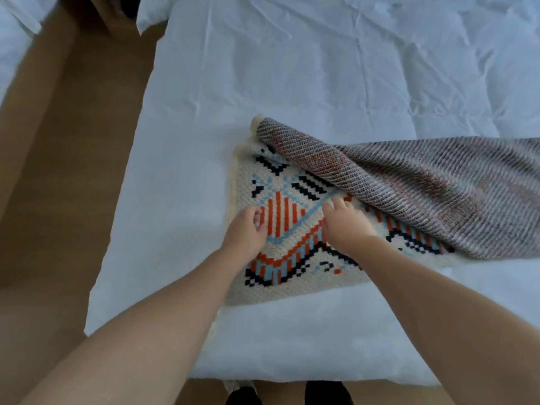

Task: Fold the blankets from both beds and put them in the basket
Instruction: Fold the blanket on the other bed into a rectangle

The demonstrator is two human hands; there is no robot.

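1. The patterned knit blanket (pixel 292 229) lies on the white bed (pixel 321 83), its right part turned over to show the grey striped underside.
2. The left hand (pixel 247 233) rests on the blanket's left part with fingers curled; whether it pinches fabric is unclear.
3. The right hand (pixel 344 223) lies on the pattern beside the turned-over flap, fingers loosely bent, gripping nothing visible.
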